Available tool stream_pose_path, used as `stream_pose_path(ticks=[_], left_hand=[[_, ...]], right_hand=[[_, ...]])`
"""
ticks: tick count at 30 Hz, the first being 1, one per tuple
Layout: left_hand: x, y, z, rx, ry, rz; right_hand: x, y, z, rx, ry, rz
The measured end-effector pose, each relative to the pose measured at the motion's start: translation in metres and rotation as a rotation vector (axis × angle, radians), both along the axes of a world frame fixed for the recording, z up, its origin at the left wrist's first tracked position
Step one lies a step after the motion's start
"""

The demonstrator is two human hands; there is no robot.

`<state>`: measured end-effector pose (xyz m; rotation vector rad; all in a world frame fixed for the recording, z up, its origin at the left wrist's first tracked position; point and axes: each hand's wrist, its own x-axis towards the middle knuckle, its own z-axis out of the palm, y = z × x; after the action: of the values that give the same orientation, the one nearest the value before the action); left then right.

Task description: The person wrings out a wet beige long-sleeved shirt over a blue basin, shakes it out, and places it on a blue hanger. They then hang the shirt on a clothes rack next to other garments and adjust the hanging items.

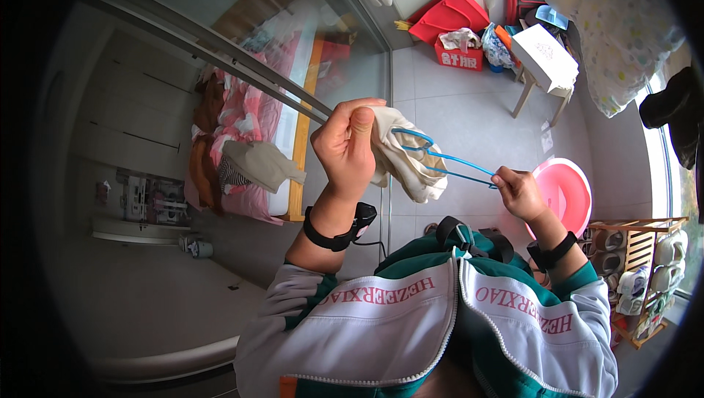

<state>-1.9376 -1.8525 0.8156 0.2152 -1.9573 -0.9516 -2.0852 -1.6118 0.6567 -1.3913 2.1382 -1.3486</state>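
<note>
My left hand [346, 148] grips a cream-coloured cloth garment [404, 170] that hangs bunched in front of me. A blue clothes hanger [465, 161] lies partly against the garment, with its hook end near the cloth's upper folds. My right hand [517, 192] pinches the other end of the hanger, to the right of the cloth. How far the hanger reaches into the garment is hidden by the folds.
A pink basin [564, 192] stands on the floor by my right hand, beside a wooden shoe rack [641, 249]. Farther off are a stool [525, 93] bearing a white box [542, 54], and a red bag [448, 16]. A framed glass door [352, 51] borders a bed [300, 178] on the left.
</note>
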Motion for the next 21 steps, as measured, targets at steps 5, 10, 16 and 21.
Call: stream_pose_path(ticks=[5,10,16,21], left_hand=[[0.002,-0.011,0.012,0.059,0.168,0.046],[0.006,-0.001,0.010,0.069,0.064,-0.012],[0.012,-0.003,0.003,-0.205,-0.153,-0.027],[0.010,-0.007,-0.010,-0.435,-0.229,-0.057]], right_hand=[[-0.001,-0.001,-0.001,0.013,0.024,0.043],[0.001,-0.007,-0.002,0.079,0.051,0.065],[0.014,-0.017,0.002,-0.131,-0.108,-0.095],[0.010,-0.013,0.016,-0.172,-0.197,-0.113]])
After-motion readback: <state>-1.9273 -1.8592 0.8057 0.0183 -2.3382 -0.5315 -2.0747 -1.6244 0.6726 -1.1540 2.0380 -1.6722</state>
